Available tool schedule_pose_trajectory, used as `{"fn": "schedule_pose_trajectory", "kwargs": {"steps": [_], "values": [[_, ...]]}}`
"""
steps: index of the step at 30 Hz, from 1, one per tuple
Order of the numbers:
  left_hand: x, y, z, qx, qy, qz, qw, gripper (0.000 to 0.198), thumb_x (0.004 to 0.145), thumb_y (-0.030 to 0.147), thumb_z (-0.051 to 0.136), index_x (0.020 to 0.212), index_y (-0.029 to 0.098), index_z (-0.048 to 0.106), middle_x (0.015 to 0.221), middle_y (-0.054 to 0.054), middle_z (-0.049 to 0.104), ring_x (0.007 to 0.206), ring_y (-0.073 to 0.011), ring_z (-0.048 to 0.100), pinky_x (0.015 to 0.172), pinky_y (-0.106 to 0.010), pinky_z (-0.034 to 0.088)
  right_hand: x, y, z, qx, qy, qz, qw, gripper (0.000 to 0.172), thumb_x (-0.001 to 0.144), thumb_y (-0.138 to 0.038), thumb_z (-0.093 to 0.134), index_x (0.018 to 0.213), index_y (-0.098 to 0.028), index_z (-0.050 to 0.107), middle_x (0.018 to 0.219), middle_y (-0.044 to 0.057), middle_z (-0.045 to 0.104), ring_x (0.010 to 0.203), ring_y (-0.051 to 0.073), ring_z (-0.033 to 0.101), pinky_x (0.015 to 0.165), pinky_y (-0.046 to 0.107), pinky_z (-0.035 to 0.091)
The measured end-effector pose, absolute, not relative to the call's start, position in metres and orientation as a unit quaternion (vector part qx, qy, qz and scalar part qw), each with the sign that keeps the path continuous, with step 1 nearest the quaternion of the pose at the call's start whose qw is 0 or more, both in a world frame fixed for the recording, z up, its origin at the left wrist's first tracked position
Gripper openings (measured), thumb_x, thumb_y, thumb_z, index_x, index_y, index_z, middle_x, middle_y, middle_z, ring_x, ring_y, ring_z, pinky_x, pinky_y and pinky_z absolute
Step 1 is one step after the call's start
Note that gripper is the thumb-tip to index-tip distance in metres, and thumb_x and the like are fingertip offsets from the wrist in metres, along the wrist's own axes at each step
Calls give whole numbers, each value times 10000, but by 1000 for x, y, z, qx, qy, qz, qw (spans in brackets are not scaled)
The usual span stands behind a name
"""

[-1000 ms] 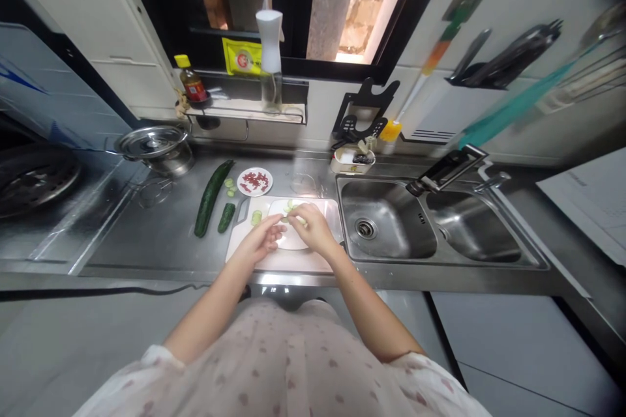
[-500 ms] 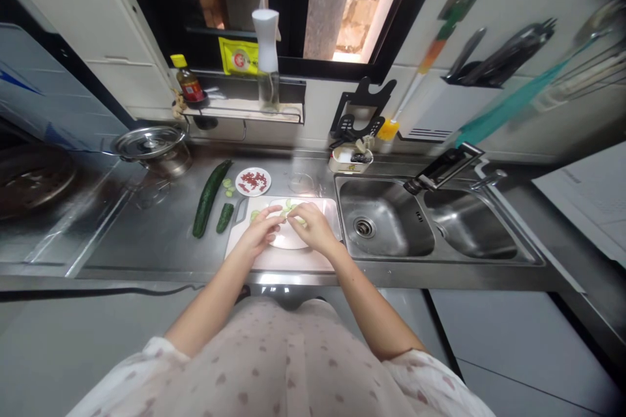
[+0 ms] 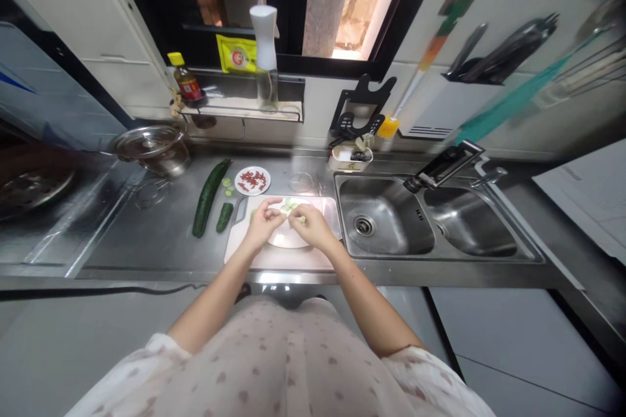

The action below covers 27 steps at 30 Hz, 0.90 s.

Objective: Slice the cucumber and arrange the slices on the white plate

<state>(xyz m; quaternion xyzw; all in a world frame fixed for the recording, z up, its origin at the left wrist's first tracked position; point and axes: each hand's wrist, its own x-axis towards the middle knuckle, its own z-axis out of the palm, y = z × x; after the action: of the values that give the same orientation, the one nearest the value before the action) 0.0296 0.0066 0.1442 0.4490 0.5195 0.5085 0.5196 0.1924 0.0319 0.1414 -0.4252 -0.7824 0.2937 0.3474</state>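
Observation:
A white plate (image 3: 288, 239) rests on a pale cutting board (image 3: 274, 262), with pale green cucumber slices (image 3: 289, 206) at its far side. Over the plate's left side, my left hand (image 3: 264, 221) has its thumb and index finger pinched together; anything between them is too small to make out. My right hand (image 3: 309, 224) is close beside it, fingertips also pinched over the plate, on something I cannot make out. Left of the board lie a short cucumber piece (image 3: 225, 217), a long cucumber (image 3: 209, 199) and a few loose slices (image 3: 227, 187).
Behind the board sits a small plate of red pieces (image 3: 252, 180). A double sink (image 3: 386, 216) adjoins the board's right side, with a faucet (image 3: 443, 166) over it. A lidded pot (image 3: 152, 146) stands back left; a shelf (image 3: 244, 109) holds bottles.
My left hand's thumb and index finger have closed into a pinch. My right hand has shifted very slightly right, its fingers still pinched.

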Motion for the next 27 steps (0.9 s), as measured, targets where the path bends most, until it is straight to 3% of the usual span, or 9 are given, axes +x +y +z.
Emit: {"fn": "schedule_pose_trajectory", "kwargs": {"steps": [16, 22, 27], "values": [[31, 8, 138, 556, 508, 506, 421, 407, 761, 235, 646, 1151, 173, 547, 786, 5, 607, 726, -108, 570, 686, -213, 425, 189, 36, 132, -483, -669, 438, 355, 143, 726, -244, 535, 649, -167, 629, 696, 6, 653, 719, 143, 589, 694, 246, 442], [29, 13, 127, 558, 510, 493, 429, 427, 752, 249, 650, 1160, 161, 558, 815, -14, 627, 738, -117, 582, 666, -212, 434, 192, 40, 122, -492, -668, 447, 335, 147, 733, -248, 528, 659, -164, 623, 679, 2, 641, 695, 137, 577, 674, 239, 441], [26, 20, 108, 562, 518, 448, 464, 374, 713, 268, 672, 1058, 131, 633, 763, -21, 636, 684, -121, 577, 642, -222, 435, 196, 43, 102, -511, -683, 442, 278, 132, 733, -225, 547, 658, -156, 631, 660, -1, 643, 662, 127, 574, 646, 222, 433]]}}
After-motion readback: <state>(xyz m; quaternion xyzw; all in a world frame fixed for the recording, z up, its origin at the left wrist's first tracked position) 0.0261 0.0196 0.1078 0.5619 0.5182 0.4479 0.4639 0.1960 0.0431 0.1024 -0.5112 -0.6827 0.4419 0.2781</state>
